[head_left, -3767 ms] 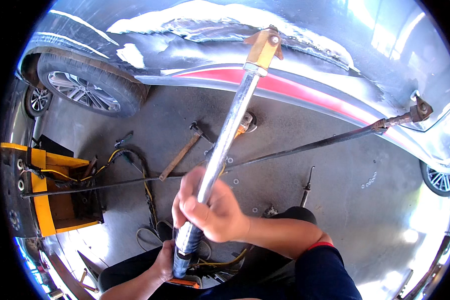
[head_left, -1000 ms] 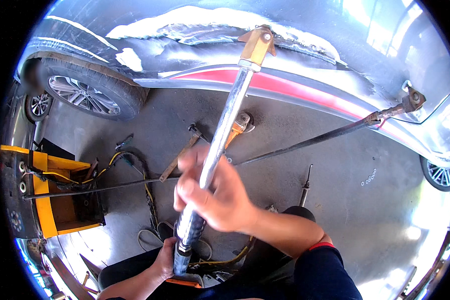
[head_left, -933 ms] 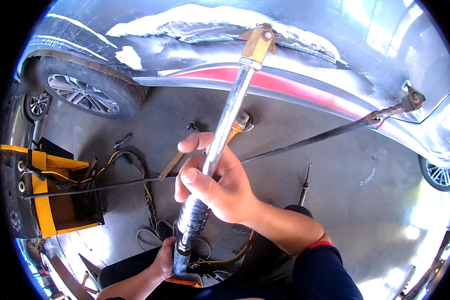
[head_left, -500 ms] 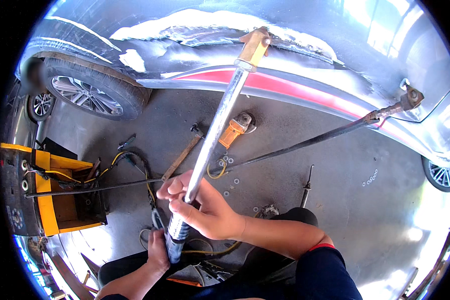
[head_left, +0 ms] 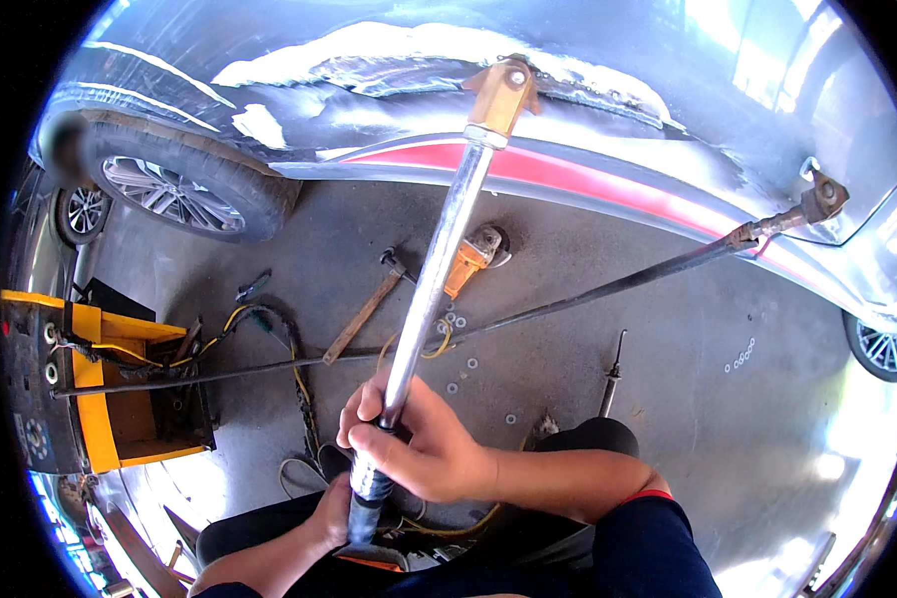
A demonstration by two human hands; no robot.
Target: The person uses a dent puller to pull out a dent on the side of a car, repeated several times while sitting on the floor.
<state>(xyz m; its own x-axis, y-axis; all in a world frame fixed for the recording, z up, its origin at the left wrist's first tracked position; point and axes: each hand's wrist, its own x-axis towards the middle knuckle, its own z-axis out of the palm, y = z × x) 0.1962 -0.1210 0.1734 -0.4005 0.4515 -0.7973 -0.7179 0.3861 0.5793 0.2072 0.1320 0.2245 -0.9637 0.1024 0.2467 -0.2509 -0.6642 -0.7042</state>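
Note:
A long chrome dent puller (head_left: 437, 269) rises from my lap to the dented car side panel (head_left: 389, 45). Its brass-coloured clevis head (head_left: 498, 100) lies in front of the rough white patch; whether it touches the metal I cannot tell. My right hand (head_left: 431, 448) is closed round the rod just above the dark grip (head_left: 369, 483). Beside the lower end of that grip, my left hand (head_left: 331, 516) is closed against the puller, its fingers mostly hidden behind it.
A dark bar (head_left: 588, 292) runs from the yellow-and-black machine (head_left: 92, 384) to the car's right side. On the floor lie a hammer (head_left: 364, 314), an orange angle grinder (head_left: 471, 261), several washers (head_left: 452, 389) and a thin metal-tipped tool (head_left: 612, 384). A cable (head_left: 297, 349) loops nearby.
The puller's grip and my right hand have come down toward my lap and slightly right. My right fingers now wrap the rod more closely. My left hand has shifted a little right and down.

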